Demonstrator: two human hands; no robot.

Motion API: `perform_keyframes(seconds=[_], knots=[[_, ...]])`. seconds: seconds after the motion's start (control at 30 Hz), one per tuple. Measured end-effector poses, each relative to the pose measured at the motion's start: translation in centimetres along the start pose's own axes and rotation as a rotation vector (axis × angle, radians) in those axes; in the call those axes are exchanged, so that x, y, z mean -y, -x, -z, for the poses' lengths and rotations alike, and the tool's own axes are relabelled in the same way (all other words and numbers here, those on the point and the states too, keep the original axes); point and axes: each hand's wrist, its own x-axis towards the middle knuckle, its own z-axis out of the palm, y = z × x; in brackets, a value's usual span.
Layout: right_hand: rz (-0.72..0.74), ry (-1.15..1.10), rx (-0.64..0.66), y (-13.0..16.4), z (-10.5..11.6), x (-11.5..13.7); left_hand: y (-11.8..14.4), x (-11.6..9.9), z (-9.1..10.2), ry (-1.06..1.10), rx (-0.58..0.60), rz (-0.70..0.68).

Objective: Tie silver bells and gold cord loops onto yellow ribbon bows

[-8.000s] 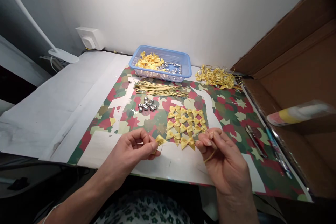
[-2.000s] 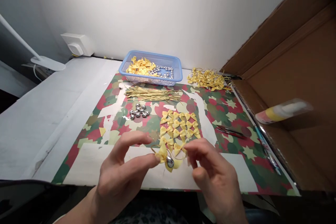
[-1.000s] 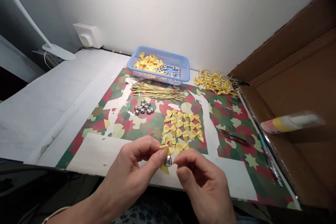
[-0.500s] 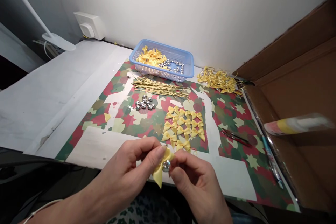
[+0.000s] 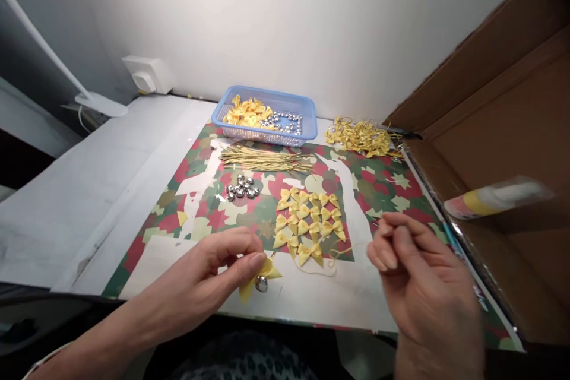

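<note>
My left hand pinches a yellow ribbon bow between thumb and fingertips, just above the near table edge. A silver jingle bell hangs at the front of that bow. My right hand, raised over the right side of the table, has thumb and fingers pressed together. A thin pale yellow cord runs towards its fingertips; the fingers hide where it ends. Between the hands, yellow bows lie in rows on the patterned sheet. Several loose silver bells form a cluster left of them.
Behind lie a bundle of gold cords, a blue basket holding ribbon pieces and bells, and a heap of yellow bows. A cardboard box borders the right side, with a bottle at it. A white lamp stands far left.
My right hand has left the bow and bell, moving right and up with fingers pinched. My left hand has shifted slightly left, keeping the bow. The view has tilted slightly.
</note>
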Motion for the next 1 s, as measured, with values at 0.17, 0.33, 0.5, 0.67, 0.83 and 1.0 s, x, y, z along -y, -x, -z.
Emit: perform_keyframes(seconds=[0.17, 0.33, 0.5, 0.67, 0.83, 1.0], knots=[[0.296, 0.061, -0.332, -1.1, 3.9, 3.6, -3.5, -3.3, 2.3, -0.353, 0.051, -0.146], [0.338, 0.184, -0.483, -0.6, 7.6, 2.2, -11.6, -8.2, 2.2, -0.686, 0.06, -0.269], [0.155, 0.431, -0.242, 0.2, 7.8, -3.4, -22.1, -9.7, 0.3, -0.806, 0.088, -0.274], [0.151, 0.401, -0.158, 0.5, 7.2, -5.4, -30.3, -9.0, -2.2, -0.863, 0.15, -0.278], [0.137, 0.378, -0.145, 0.0, 7.5, -5.4, -35.1, -9.6, -4.0, -0.898, 0.153, -0.394], [0.171, 0.349, -0.166, -0.2, 7.3, -6.1, -35.8, -8.5, -5.9, -0.915, 0.103, -0.552]])
